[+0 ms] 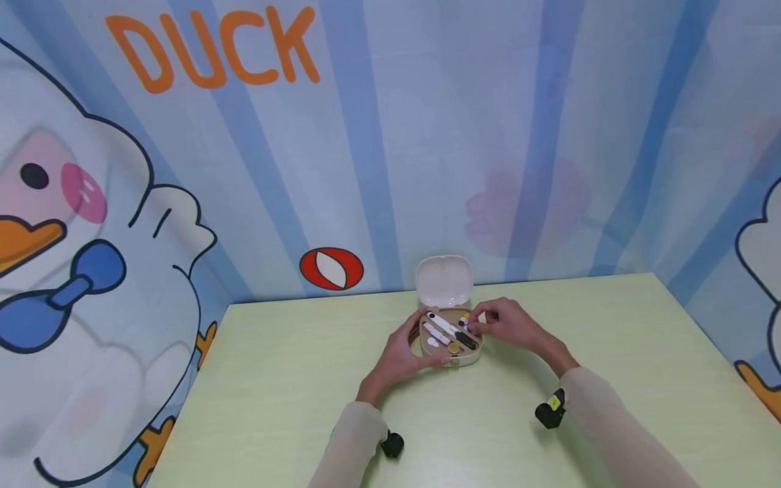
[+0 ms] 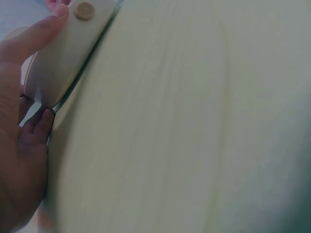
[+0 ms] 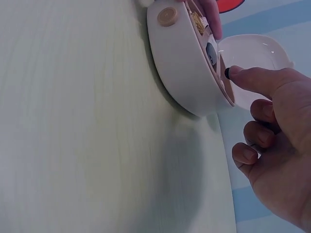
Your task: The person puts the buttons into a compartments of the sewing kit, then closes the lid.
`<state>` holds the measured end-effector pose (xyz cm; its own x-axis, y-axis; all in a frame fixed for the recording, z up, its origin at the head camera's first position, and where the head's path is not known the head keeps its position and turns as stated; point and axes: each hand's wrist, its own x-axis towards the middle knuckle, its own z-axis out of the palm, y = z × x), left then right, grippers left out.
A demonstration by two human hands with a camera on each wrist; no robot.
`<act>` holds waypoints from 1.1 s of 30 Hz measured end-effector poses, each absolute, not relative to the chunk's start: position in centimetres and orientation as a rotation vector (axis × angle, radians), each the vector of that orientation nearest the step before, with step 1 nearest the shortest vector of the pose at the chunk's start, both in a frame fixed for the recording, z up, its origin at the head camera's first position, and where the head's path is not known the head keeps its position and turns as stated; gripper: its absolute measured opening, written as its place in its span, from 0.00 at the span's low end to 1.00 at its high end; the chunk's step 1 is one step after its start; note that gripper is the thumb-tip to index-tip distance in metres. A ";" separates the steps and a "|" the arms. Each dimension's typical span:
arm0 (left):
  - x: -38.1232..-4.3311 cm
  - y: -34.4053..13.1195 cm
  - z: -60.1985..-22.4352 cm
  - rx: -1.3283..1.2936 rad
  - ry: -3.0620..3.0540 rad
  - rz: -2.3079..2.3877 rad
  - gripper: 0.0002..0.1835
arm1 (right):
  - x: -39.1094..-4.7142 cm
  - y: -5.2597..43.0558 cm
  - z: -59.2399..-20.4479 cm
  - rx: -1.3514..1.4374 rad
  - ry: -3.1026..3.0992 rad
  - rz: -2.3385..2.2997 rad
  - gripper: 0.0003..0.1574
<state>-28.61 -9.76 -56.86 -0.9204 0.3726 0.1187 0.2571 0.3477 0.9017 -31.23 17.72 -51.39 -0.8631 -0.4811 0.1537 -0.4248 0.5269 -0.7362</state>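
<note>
A small cream box [image 1: 466,360] with a rounded outline stands on the table, its white lid [image 1: 444,281] raised at the back. My left hand [image 1: 399,352] grips it, thumb along the front by the round tan button [image 2: 84,11] and fingers round the left side. Inside lie a white-and-black pen-like stick [image 1: 451,329], a pink patterned strip [image 1: 436,333], a round gold piece [image 1: 453,348] and a white piece [image 1: 432,342]. Over the right compartment, beside small purple and yellow pieces [image 1: 465,320], my right hand [image 1: 508,320] pinches a small dark piece [image 3: 227,73] of unclear kind.
The pale wood-grain table [image 1: 293,379] extends on both sides of the box. Close behind the lid hangs a blue-striped backdrop [image 1: 415,135] with duck drawings. Black wrist cameras [image 1: 392,445] sit at both sleeves.
</note>
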 end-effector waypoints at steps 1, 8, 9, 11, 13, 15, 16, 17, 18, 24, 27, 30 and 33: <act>-28.6 -9.8 -56.8 0.583 2.488 1.638 0.57 | -31.3 17.6 -51.4 -0.786 2.682 -1.268 0.02; -28.6 -9.7 -56.9 0.600 2.483 1.660 0.57 | -31.9 17.1 -51.7 -0.719 2.694 -1.238 0.02; -28.6 -9.7 -57.0 0.599 2.485 1.657 0.57 | -32.0 17.0 -51.7 -0.717 2.694 -1.239 0.02; -28.7 -9.7 -57.0 0.593 2.489 1.649 0.57 | -32.1 16.9 -51.7 -0.707 2.700 -1.236 0.03; -28.7 -9.8 -57.0 0.586 2.493 1.638 0.58 | -32.1 16.8 -51.8 -0.687 2.706 -1.237 0.04; -28.8 -9.8 -57.1 0.581 2.495 1.627 0.58 | -32.1 16.8 -51.7 -0.670 2.707 -1.236 0.06; -28.8 -9.8 -57.1 0.579 2.496 1.623 0.59 | -32.1 16.8 -51.7 -0.654 2.709 -1.234 0.07; -28.8 -9.8 -57.2 0.579 2.497 1.620 0.59 | -32.1 16.8 -51.7 -0.636 2.712 -1.233 0.08; -28.8 -9.8 -57.2 0.579 2.496 1.621 0.59 | -32.1 16.8 -51.6 -0.621 2.714 -1.232 0.09; -28.7 -9.8 -57.0 0.569 2.494 1.619 0.59 | -32.3 17.2 -51.4 -0.567 2.741 -1.284 0.13; -28.7 -9.8 -57.0 0.555 2.495 1.604 0.59 | -32.5 17.5 -51.3 -0.555 2.769 -1.348 0.16; -28.7 -9.8 -56.9 0.546 2.498 1.596 0.60 | -32.6 17.7 -51.2 -0.539 2.790 -1.397 0.19; -28.8 -9.8 -56.8 0.538 2.500 1.600 0.60 | -32.8 17.8 -51.0 -0.489 2.808 -1.435 0.22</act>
